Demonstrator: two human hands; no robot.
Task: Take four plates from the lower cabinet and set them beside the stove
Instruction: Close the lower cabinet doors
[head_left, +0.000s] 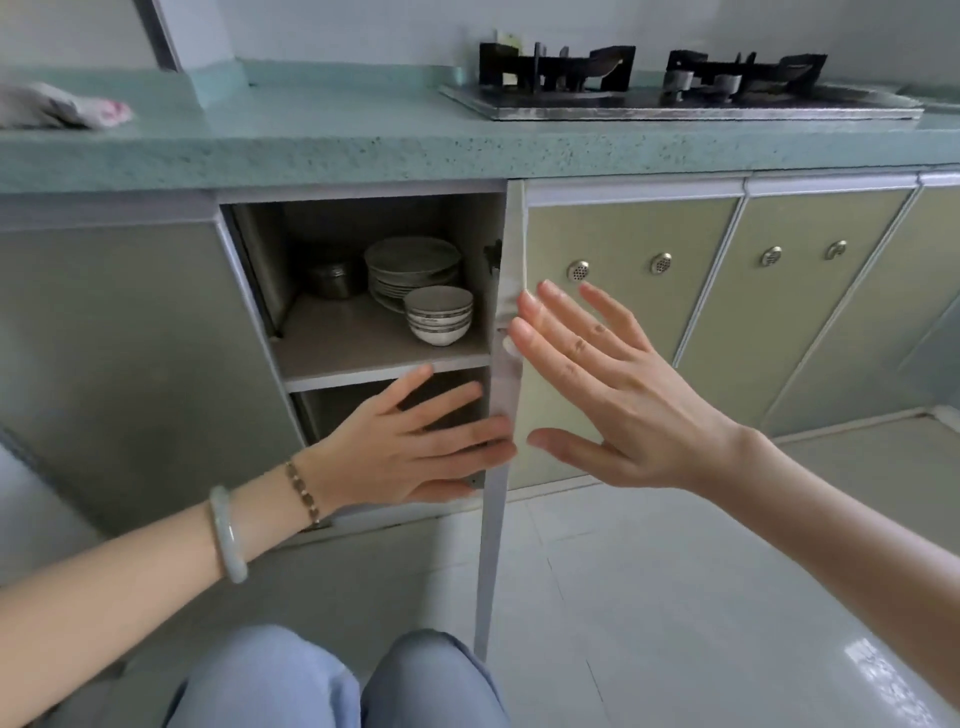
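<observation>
A stack of pale plates (413, 265) sits at the back right of the upper shelf (337, 358) inside the open lower cabinet. Stacked white bowls (439, 314) stand just in front of the plates. The cabinet door (501, 415) stands open edge-on towards me. My left hand (410, 441) is spread flat below the shelf, fingertips at the door's left face. My right hand (608, 384) is spread on the door's right side, fingers near its edge. Neither hand holds anything. The two-burner stove (670, 83) sits on the green countertop (322, 135) up right.
A metal pot (332, 278) stands left of the plates on the shelf. A grey cloth (57, 106) lies at the counter's far left. Closed cabinet doors (810, 291) with round knobs run to the right. My knees (337, 680) are at the bottom, over a white tiled floor.
</observation>
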